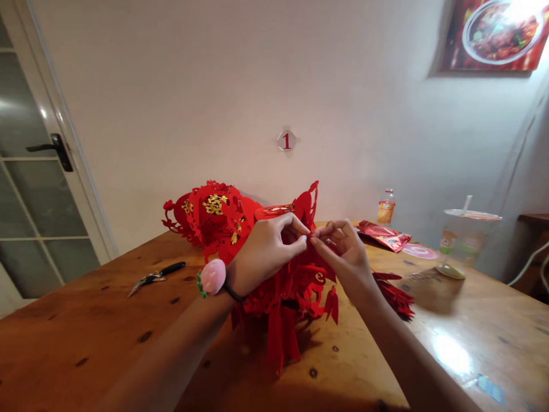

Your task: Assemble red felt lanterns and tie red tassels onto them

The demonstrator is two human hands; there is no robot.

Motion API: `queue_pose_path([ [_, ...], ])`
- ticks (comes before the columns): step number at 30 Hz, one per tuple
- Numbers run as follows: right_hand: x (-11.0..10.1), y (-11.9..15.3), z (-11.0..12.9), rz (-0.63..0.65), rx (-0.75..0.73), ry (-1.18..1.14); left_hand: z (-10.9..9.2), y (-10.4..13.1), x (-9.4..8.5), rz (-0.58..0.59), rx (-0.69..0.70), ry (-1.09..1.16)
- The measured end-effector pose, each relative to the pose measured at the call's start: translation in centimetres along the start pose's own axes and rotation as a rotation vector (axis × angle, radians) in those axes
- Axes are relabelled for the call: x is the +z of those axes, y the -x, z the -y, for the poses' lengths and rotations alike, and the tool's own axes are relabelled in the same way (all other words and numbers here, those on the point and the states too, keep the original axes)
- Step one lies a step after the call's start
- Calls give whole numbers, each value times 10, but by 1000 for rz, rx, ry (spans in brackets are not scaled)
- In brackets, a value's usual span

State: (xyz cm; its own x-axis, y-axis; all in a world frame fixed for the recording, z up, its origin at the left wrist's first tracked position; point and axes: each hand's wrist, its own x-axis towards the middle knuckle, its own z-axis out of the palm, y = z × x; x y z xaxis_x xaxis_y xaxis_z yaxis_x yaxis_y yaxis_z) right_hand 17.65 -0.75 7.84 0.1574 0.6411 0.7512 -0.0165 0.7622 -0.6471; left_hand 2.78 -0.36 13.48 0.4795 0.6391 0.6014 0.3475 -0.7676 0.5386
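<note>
Pale wall rose behind the wooden table, with a number 1 sign on it, a food picture at upper right and a glazed door at left. I had both hands over the near red paper lantern, which sat mid-table with its red strips hanging toward me. My left hand had thumb and forefinger pinched on a small red bit at the lantern; my right hand met it there, fingertips drawn close, though I could not tell whether they gripped anything. A peach-shaped ornament was on my left wrist. Just beyond that hand lay another red lantern with gold characters; pliers rested at left. Right of my right hand I saw red paper pieces, a red foil packet, an orange drink bottle and a clear cup with a straw.
</note>
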Motion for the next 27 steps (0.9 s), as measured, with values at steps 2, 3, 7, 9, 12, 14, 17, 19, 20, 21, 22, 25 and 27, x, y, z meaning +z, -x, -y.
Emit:
queue_pose_path([
  [2, -1, 0, 0, 17, 41, -47, -1, 0, 2, -18, 0, -30],
  [3, -1, 0, 0, 25, 50, -58, -1, 0, 3, -30, -4, -44],
  [7, -2, -1, -1, 45, 48, -47, -1, 0, 8, -73, -40, -61],
  [9, -3, -2, -1, 43, 46, -35, 0, 0, 9, -81, -59, -53],
  [12, -2, -3, 0, 33, 58, -22, 0, 0, 9, -80, -73, -48],
  [14, -2, -3, 1, 27, 66, -8, -1, 0, 9, -77, -73, -49],
  [17, -1, -3, 1, 23, 72, 14, -1, -1, 8, -75, -71, -46],
  [19, -1, -3, 1, 15, 69, 25, 0, -1, 8, -73, -70, -40],
  [20, -1, -3, 0, 11, 64, 31, 0, -1, 8, -72, -71, -35],
  [21, -2, -3, 0, 11, 57, 40, 1, -1, 7, -71, -75, -30],
  [22, -2, -3, 0, 13, 47, 48, 1, -1, 7, -72, -81, -22],
  [25, -4, -4, 2, 40, 1, 51, 2, -2, 6, -88, -104, 19],
  [27, -4, -4, 3, 51, -31, 40, 2, -2, 6, -119, -115, 47],
])
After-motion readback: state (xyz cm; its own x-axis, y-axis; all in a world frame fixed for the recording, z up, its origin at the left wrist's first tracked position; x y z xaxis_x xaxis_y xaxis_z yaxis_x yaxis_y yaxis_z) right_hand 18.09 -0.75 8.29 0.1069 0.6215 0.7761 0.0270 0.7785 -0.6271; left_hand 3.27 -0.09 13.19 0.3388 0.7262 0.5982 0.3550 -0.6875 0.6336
